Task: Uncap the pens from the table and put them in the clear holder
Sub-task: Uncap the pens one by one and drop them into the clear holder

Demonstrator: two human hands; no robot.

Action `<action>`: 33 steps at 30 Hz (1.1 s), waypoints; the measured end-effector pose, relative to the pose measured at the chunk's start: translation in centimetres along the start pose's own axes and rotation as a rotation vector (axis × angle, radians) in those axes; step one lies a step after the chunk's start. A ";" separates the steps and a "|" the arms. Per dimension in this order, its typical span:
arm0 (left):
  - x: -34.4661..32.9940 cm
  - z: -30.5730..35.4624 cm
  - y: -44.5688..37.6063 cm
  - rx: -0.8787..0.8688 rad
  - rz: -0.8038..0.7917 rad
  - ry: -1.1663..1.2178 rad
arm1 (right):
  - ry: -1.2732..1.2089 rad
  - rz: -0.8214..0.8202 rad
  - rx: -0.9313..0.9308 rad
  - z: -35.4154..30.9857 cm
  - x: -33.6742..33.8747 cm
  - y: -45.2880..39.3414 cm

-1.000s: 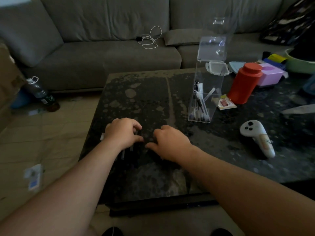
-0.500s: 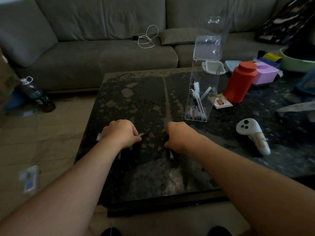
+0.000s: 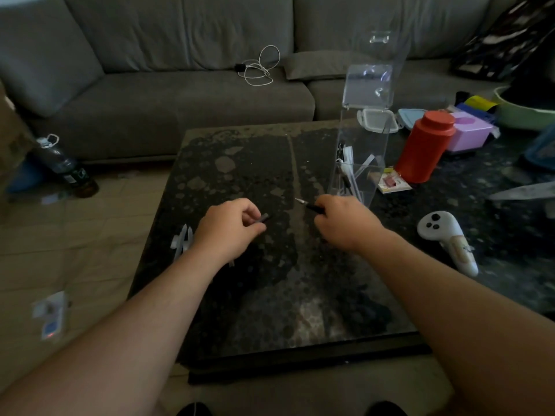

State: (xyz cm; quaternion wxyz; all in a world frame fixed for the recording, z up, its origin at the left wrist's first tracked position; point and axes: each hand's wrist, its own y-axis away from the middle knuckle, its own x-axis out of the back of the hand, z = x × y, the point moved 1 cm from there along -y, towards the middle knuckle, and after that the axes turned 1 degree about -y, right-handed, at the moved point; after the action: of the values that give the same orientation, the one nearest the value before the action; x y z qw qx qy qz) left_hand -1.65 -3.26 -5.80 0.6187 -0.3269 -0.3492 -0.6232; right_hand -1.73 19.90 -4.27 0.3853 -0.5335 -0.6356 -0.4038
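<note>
Just above the dark speckled table (image 3: 240, 163), the person's two hands are hovering a little apart. The left hand (image 3: 229, 226) is pinching a short dark cap (image 3: 265, 218) between thumb and curled fingers, with the cap's end poking out toward the right. The right hand (image 3: 345, 222) is gripping an uncapped pen (image 3: 309, 206); its fingers are curling round the dark barrel, and the pale tip is pointing left, toward the other hand. Cap and pen are lying clear of each other, with a gap of tabletop showing between them.

Beside the left wrist, a few whitish pens (image 3: 181, 243) are lying near the table's left edge, partly hidden by the forearm. Just behind the right hand, the clear holder (image 3: 360, 163) is standing upright with its hinged lid raised, and several pens are leaning inside its lower part.

Farther right, a red canister (image 3: 425, 147) is standing near the holder, with a small packet (image 3: 392, 182) lying between them. A white handheld controller (image 3: 447, 240) is resting on the table to the right of the right forearm. Beyond the table, a grey sofa (image 3: 180, 94) is carrying a coiled white cable (image 3: 258, 67), and a dark bottle (image 3: 66, 166) is sitting on the floor at left.
</note>
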 end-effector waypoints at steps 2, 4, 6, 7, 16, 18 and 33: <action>0.1 0.0 0.0 -0.027 0.025 0.036 | -0.026 0.056 0.053 0.4 0.0 0.0; 0.1 0.0 0.0 -0.041 0.057 0.067 | -0.027 0.090 0.147 0.6 -0.3 0.1; 0.1 0.0 -0.1 -0.040 0.080 0.080 | -0.015 0.116 0.241 0.5 -0.4 0.3; 0.1 0.0 -0.1 -0.040 0.084 0.078 | -0.010 0.130 0.274 0.4 -0.4 0.4; -0.3 0.4 -0.1 -0.038 0.108 0.039 | 0.058 0.193 0.375 -0.5 0.1 0.8; -0.3 0.3 -0.1 -0.048 0.108 0.034 | 0.051 0.228 0.374 -0.5 0.1 0.8; -0.5 0.2 0.2 -0.138 0.067 0.198 | 0.119 0.295 0.380 -1.0 -0.1 0.7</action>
State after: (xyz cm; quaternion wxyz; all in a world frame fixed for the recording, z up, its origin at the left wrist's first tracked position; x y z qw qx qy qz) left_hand -1.40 -2.78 -6.11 0.6468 -0.3171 -0.2313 -0.6539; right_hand -0.93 19.07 -3.89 0.5701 -0.5139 -0.5915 -0.2470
